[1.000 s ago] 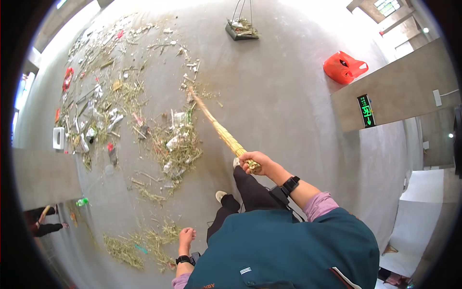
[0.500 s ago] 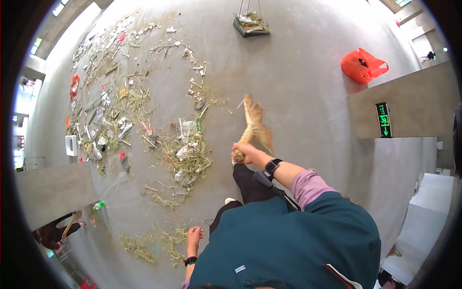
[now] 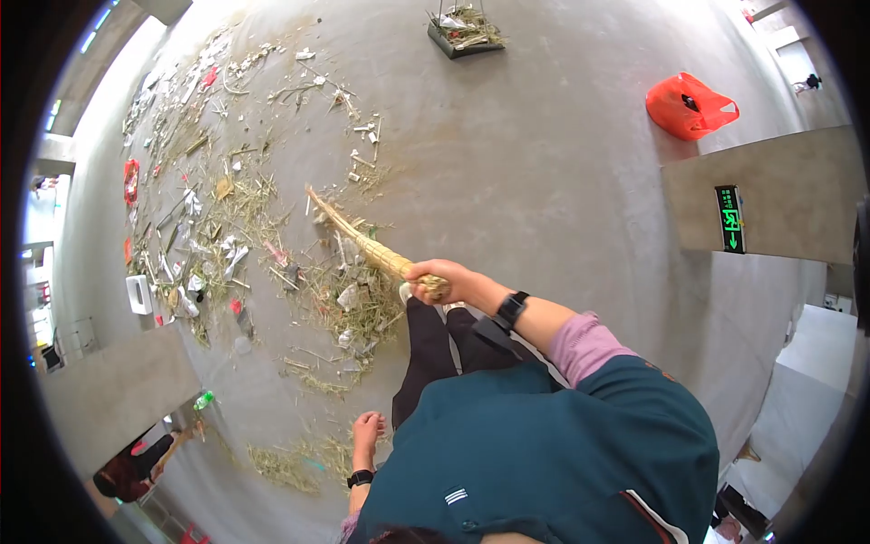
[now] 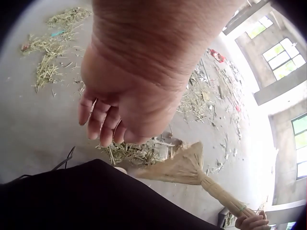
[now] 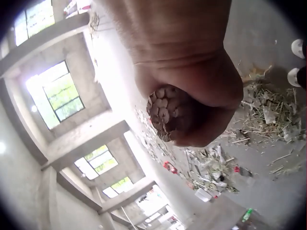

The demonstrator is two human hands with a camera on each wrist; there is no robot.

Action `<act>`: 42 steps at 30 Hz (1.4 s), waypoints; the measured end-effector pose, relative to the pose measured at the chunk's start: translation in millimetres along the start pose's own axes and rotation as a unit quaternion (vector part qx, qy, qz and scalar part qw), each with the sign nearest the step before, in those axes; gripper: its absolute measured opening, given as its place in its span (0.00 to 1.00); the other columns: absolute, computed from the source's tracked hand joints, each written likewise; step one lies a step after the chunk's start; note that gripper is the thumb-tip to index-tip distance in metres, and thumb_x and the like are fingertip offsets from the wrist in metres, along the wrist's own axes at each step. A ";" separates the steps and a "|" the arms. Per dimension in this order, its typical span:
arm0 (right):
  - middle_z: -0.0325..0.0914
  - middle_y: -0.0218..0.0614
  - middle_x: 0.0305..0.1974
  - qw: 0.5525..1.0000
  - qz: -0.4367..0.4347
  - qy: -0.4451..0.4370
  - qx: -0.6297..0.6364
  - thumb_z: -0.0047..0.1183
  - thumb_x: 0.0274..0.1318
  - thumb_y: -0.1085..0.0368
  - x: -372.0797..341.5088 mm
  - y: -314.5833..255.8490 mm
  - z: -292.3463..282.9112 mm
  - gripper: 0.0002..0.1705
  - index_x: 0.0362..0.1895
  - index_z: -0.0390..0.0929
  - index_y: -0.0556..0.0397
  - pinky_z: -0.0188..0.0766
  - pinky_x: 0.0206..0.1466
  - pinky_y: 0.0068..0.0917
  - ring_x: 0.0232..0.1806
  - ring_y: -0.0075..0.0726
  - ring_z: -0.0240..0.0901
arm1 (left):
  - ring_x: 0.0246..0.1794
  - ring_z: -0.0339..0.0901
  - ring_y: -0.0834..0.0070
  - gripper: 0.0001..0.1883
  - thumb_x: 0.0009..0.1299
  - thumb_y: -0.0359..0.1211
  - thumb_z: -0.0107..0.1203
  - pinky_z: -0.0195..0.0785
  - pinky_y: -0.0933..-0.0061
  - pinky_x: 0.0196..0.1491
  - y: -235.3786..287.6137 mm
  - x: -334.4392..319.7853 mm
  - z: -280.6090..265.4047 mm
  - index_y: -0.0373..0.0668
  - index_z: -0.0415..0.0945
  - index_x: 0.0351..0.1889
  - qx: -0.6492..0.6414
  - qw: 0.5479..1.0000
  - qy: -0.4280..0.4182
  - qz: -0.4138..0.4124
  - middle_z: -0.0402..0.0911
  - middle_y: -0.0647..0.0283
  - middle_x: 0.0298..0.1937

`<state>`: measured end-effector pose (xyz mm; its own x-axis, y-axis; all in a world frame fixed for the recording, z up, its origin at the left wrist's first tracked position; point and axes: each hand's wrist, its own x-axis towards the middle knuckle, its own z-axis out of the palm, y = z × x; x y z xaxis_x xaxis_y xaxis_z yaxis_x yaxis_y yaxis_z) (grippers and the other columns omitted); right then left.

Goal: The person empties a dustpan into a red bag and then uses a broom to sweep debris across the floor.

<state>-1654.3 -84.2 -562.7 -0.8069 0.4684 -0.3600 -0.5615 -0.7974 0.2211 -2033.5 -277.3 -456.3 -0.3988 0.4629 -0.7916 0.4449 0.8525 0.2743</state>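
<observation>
My right hand (image 3: 446,280) grips the thick end of a straw broom (image 3: 373,249); the broom's far end lies over a heap of straw and litter (image 3: 349,304). In the right wrist view the fingers of the right hand (image 5: 192,110) wrap round the broom's butt (image 5: 165,112). My left hand (image 3: 367,430) hangs by my side, holding nothing. The left wrist view shows the left hand (image 4: 129,105) with loosely bent fingers, and the broom's fanned bristles (image 4: 177,165) beyond it.
Scattered straw and scraps (image 3: 217,199) cover the floor at left. A filled dustpan (image 3: 464,41) stands at the top, a red bag (image 3: 689,107) at upper right beside a pillar (image 3: 788,195). Another person (image 3: 136,471) is at lower left, near a green bottle (image 3: 204,400).
The right hand has moved left with the broom, whose far end has swung from the bare floor onto the litter. Both legs now show side by side. The left hand still hangs low.
</observation>
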 end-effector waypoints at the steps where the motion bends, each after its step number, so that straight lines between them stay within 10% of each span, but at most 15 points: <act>1: 0.65 0.30 0.18 1.000 0.001 -0.012 0.016 0.47 0.51 0.67 -10.4 -1.0 -4.7 0.09 0.30 0.59 0.52 0.63 0.13 0.19 0.15 0.23 0.65 | 0.25 0.74 0.78 0.10 0.62 0.33 0.48 0.67 0.77 0.27 7.6 4.1 -5.9 0.39 0.73 0.39 0.008 1.000 -0.002 0.003 0.78 0.63 0.30; 8: 0.68 0.33 0.20 0.977 -0.111 0.146 -0.108 0.48 0.50 0.68 -81.1 -12.3 3.5 0.07 0.31 0.65 0.57 0.64 0.13 0.20 0.16 0.25 0.67 | 0.25 0.74 0.76 0.11 0.62 0.34 0.48 0.67 0.76 0.27 56.0 47.9 -31.7 0.38 0.73 0.37 0.038 0.998 -0.045 -0.012 0.78 0.63 0.29; 14: 0.64 0.31 0.19 0.952 -0.203 0.226 0.030 0.47 0.49 0.72 -44.4 -78.7 -8.7 0.08 0.32 0.60 0.54 0.67 0.16 0.23 0.16 0.26 0.66 | 0.24 0.73 0.79 0.10 0.61 0.33 0.48 0.64 0.81 0.24 166.4 134.0 -57.7 0.38 0.73 0.38 0.034 0.996 -0.065 0.058 0.78 0.64 0.29; 22: 0.67 0.32 0.22 0.935 -0.104 0.309 -0.142 0.51 0.42 0.72 32.8 -85.1 18.7 0.10 0.32 0.66 0.58 0.71 0.20 0.30 0.20 0.30 0.70 | 0.24 0.73 0.79 0.11 0.61 0.33 0.48 0.65 0.80 0.23 230.6 167.3 -98.1 0.38 0.73 0.38 0.065 0.995 -0.055 0.055 0.79 0.62 0.30; 33: 0.71 0.34 0.18 0.965 -0.041 0.161 -0.203 0.53 0.45 0.68 43.0 -139.0 75.8 0.08 0.26 0.71 0.62 0.65 0.15 0.22 0.15 0.25 0.68 | 0.24 0.74 0.79 0.13 0.61 0.34 0.48 0.65 0.80 0.25 302.1 197.7 -75.5 0.37 0.73 0.40 0.120 0.988 -0.091 0.043 0.78 0.63 0.30; 42: 0.71 0.33 0.19 0.904 -0.128 0.283 -0.295 0.54 0.43 0.66 -73.0 -207.9 34.0 0.09 0.26 0.70 0.59 0.65 0.14 0.21 0.15 0.23 0.68 | 0.22 0.71 0.81 0.11 0.61 0.33 0.48 0.64 0.81 0.24 391.9 188.0 -30.8 0.37 0.72 0.38 0.136 0.987 -0.057 0.059 0.78 0.63 0.29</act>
<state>-1485.0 60.3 -551.6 -0.3477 0.5293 -0.7739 -0.3867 -0.8329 -0.3959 -1958.8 151.3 -480.8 -0.2451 0.5113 -0.8237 0.6885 0.6900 0.2234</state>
